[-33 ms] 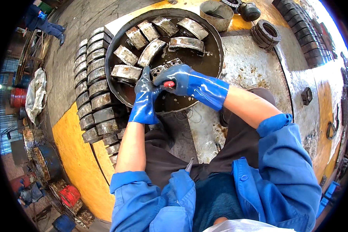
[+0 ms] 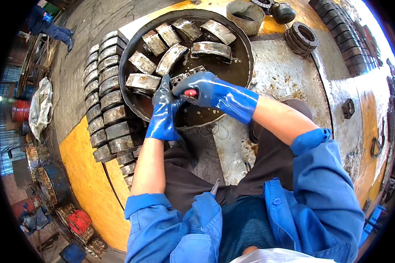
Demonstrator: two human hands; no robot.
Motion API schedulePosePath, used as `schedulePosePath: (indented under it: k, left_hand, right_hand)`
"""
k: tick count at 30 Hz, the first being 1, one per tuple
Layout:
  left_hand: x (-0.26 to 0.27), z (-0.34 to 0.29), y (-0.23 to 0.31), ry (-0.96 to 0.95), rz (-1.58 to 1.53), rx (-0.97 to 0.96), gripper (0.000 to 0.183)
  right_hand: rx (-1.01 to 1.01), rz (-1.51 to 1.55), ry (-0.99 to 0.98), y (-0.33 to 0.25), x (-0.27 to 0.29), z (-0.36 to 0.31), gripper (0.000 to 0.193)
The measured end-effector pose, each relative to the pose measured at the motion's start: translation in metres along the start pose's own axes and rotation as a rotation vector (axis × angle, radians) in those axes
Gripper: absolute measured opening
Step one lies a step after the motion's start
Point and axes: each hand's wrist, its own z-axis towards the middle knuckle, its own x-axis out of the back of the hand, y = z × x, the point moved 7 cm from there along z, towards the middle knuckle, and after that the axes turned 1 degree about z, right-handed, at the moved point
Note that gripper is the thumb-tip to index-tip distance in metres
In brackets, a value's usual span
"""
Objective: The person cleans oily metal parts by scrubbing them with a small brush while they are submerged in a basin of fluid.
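Blue rubber gloves cover both hands, over the near side of a wide round basin (image 2: 123, 92) of murky brown liquid. My right hand (image 2: 197, 90) is wrapped round a red-handled tool (image 2: 191, 93); only the handle's end shows, and its working part is hidden. Against it, my left hand (image 2: 164, 96) is closed on a wet metal block with holes (image 2: 188, 75), its thumb pointing away from me. Most of that block is behind the gloves. Beyond the hands, several curved metal blocks (image 2: 171, 59) sit partly in the liquid.
Stacked rows of similar curved blocks (image 2: 114, 96) stand left of the basin. A grey bucket (image 2: 250, 28), a dark kettle-like pot (image 2: 283, 13) and a flanged ring stack (image 2: 302, 38) are at the far right. Another person (image 2: 52, 24) stands at the far left.
My right hand with the red-handled tool has shifted slightly left. The left hand has barely moved.
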Motion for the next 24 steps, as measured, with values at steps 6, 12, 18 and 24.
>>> schedulePosePath:
  k: [6, 12, 18, 24]
  left_hand:
    - [0.014, -0.004, 0.045, -0.097, -0.254, -0.021, 0.102]
    - [0.036, -0.014, 0.060, -0.120, -0.013, 0.103, 0.103]
    - [0.042, -0.017, 0.082, -0.166, -0.050, 0.193, 0.108]
    - [0.039, -0.018, 0.062, -0.126, -0.050, 0.188, 0.111]
  right_hand:
    - [-0.234, -0.033, 0.157, 0.051, 0.020, 0.004, 0.020]
    - [-0.447, 0.043, 0.171, 0.093, 0.033, -0.015, 0.027]
    - [-0.660, 0.069, 0.132, 0.112, 0.046, -0.044, 0.014]
    - [-0.821, -0.140, 0.146, 0.101, 0.067, -0.053, 0.015]
